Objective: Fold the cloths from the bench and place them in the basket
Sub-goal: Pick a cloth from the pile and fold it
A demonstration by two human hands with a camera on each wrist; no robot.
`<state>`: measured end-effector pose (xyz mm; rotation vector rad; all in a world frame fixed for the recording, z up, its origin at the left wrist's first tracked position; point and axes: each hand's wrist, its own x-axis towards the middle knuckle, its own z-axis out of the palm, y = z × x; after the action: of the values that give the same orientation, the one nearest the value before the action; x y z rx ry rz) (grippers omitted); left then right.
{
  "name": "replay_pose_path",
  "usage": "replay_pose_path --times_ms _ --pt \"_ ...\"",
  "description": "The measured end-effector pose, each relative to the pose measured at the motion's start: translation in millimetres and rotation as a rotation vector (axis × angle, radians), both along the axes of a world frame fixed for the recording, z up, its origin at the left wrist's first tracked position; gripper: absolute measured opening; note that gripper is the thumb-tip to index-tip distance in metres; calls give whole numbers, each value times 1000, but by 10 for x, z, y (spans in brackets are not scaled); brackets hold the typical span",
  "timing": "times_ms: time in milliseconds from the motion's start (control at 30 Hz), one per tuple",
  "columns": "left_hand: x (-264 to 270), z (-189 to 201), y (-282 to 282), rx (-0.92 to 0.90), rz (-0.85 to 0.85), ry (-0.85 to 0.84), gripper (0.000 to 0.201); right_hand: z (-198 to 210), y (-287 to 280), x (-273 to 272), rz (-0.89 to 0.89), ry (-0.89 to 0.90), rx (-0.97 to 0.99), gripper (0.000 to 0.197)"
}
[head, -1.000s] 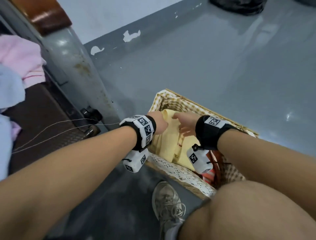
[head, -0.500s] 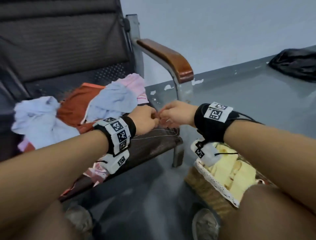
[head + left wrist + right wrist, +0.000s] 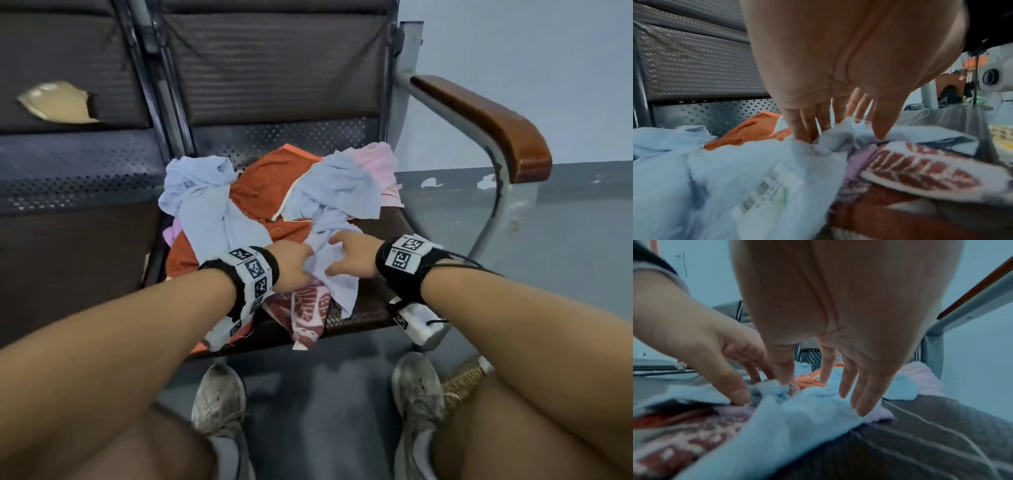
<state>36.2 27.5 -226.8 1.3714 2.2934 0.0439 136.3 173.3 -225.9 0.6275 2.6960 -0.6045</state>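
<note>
A heap of cloths lies on the bench seat [image 3: 370, 308]. At its front edge lies a light blue cloth [image 3: 337, 287], bunched between my two hands. My left hand [image 3: 303, 263] pinches a fold of it between thumb and fingers [image 3: 801, 129]. My right hand [image 3: 337, 255] rests on the same cloth with straight, spread fingers [image 3: 865, 399]. A red-and-white patterned cloth [image 3: 308, 308] hangs over the seat edge under the blue one. Only a corner of the wicker basket [image 3: 466, 380] shows, on the floor at my right knee.
Further back in the heap are an orange cloth [image 3: 270, 185], a pink cloth [image 3: 376, 161] and a second light blue cloth [image 3: 198, 192]. A brown armrest [image 3: 479, 116] closes the bench's right end. My shoes [image 3: 219, 401] stand on the grey floor below.
A second ago both hands were in the basket on a yellow cloth. They then lifted, swung left to the bench, and have come down on the light blue cloth.
</note>
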Motion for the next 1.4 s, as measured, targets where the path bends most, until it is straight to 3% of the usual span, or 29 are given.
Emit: replay_pose_path --times_ms 67,233,300,367,400,433,533,567,600,667,800,933,967,1033,1100,1133,1200,1267,1300,1400 --pt "-54 -30 14 14 -9 16 41 -108 91 -45 75 -49 67 80" --pt "-146 -114 43 6 -29 103 32 -166 268 -125 183 0 241 20" --pt "-172 -155 44 53 -26 152 43 -131 309 -161 139 91 204 25" --pt "-158 -126 53 131 -4 182 78 -45 351 -204 -17 300 44 34" --pt "-134 -83 73 163 16 177 86 16 357 -223 -102 419 -92 36" --pt "-106 -25 93 210 36 170 79 84 345 -233 -170 526 -248 37" --pt "-48 176 159 428 135 78 23 247 229 -223 -257 677 -628 33" --pt "-34 253 169 505 195 10 17 279 203 -216 -280 707 -681 29" --pt "-32 322 170 586 258 -57 24 302 193 -203 -308 736 -689 26" --pt "-15 463 149 726 338 -167 37 313 236 -158 -302 752 -639 34" --pt "62 741 96 913 418 -460 58 216 306 -21 65 504 -389 39" --pt "-23 845 106 1121 620 -780 25 178 348 -46 55 369 -9 27" --pt "-74 846 74 1134 667 -764 21 213 387 -48 13 391 79 27" --pt "-268 773 -19 999 701 -476 18 318 442 -34 -64 525 119 22" --pt "-406 676 -154 731 695 -188 38 425 419 -33 -78 649 108 13" --pt "-441 626 -207 641 679 -140 57 474 359 -34 -59 672 100 9" --pt "-420 590 -235 584 496 -155 92 559 203 -52 14 677 80 10" --pt "-278 581 -230 592 249 -293 105 611 21 -60 93 675 36 11" --pt "-209 575 -206 591 165 -351 98 619 -53 -59 132 685 3 5" --pt "-83 573 -126 621 108 -291 32 635 -175 -35 207 726 -63 17"
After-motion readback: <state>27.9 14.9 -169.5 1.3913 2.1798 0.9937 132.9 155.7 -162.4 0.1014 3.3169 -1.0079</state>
